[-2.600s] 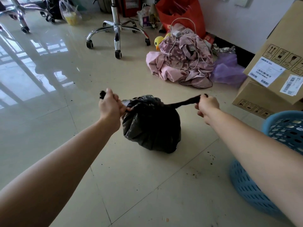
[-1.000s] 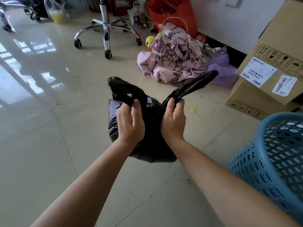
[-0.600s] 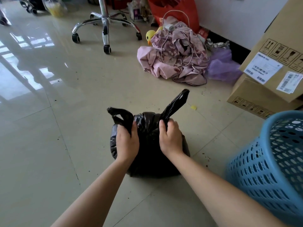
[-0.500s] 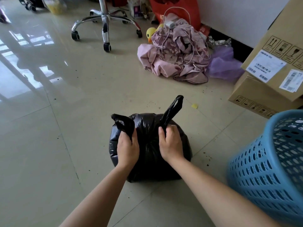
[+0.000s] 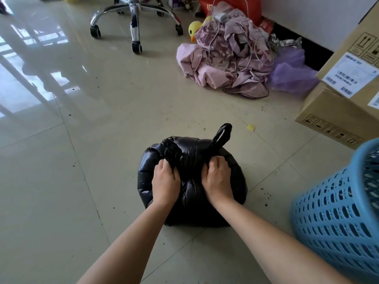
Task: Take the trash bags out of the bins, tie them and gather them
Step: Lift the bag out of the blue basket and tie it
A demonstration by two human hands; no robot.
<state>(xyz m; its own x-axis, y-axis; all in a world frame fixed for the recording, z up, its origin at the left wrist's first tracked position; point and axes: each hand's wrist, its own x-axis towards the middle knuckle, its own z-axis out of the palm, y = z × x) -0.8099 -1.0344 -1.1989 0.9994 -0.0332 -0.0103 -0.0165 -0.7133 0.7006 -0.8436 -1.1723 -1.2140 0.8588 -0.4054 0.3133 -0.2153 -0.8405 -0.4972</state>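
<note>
Trash bag, black, full, sits on tiled floor between forearms. Left grip clenches left tie-end; right grip clenches right tie-end, loop sticking up. Blue perforated bin near bag's right side. Cardboard boxes, pink clothes pile, chair base beyond, well apart.

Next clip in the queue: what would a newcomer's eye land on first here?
First, the black trash bag on the tiled floor at centre, with the left hand and the right hand each gripping one of its handles on top. Next come the blue perforated basket at the right edge and the heap of pink cloth further back, left of the cardboard boxes.
</note>
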